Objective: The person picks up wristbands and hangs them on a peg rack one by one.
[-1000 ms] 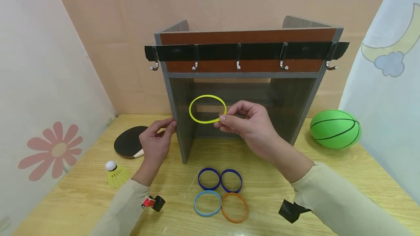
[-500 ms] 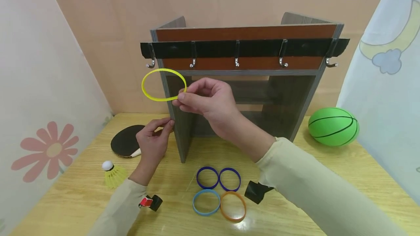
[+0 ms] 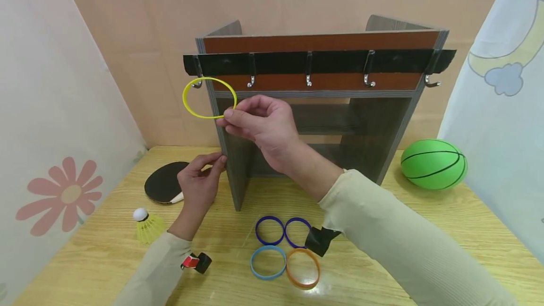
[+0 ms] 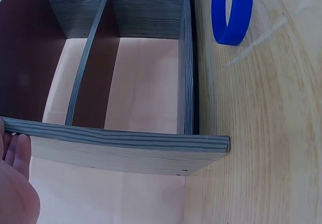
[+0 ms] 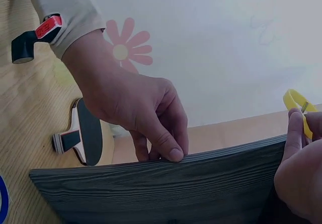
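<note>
A yellow ring is pinched at its right edge by my right hand. In the head view it overlaps the leftmost hook of the rack; the right wrist view shows a small metal tip inside the ring. Whether the ring touches the hook, I cannot tell. My left hand pinches the front edge of the left side panel of the grey shelf unit, low down. The right wrist view shows that left hand with thumb and fingers on the panel's edge.
Two dark blue rings, a light blue ring and an orange ring lie on the table before the shelf. At left are a black paddle and a yellow shuttlecock; a green ball sits at right.
My right hand has carried the yellow ring left and upward from in front of the shelf's opening to the leftmost hook. The left hand keeps its hold on the panel.
</note>
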Available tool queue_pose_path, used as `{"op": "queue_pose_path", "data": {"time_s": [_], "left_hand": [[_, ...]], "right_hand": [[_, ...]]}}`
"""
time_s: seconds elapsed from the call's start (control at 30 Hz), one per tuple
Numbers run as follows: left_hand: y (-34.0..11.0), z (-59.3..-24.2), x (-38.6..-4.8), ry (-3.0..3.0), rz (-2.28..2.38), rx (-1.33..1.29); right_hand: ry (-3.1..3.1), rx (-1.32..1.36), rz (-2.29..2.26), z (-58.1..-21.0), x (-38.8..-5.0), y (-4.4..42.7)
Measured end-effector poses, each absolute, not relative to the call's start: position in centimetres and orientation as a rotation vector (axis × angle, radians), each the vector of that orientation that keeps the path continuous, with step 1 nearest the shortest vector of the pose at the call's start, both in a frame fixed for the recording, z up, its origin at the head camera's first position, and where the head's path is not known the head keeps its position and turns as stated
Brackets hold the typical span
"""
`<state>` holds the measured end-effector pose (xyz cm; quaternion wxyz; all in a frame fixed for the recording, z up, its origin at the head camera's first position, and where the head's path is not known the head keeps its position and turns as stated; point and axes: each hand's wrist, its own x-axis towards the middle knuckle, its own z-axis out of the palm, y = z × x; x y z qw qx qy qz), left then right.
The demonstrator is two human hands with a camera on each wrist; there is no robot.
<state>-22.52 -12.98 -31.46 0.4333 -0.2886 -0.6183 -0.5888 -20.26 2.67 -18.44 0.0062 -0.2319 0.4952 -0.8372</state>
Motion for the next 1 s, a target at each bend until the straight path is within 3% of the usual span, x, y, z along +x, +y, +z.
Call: {"op": "queue_pose_path", "data": {"time_s": [0.6,1.0], "left_hand": [[-13.1,-31.5,-22.4,-1.573,-1.425,-0.705],[-13.0,-31.5,-22.3,-1.588,-1.391,-0.683]], "right_hand": [[1.783,-0.581,-2.476,-19.2,-20.8,2.9],[2.121,-0.487,-2.203,-21.6,-20.2,6.8]]}}
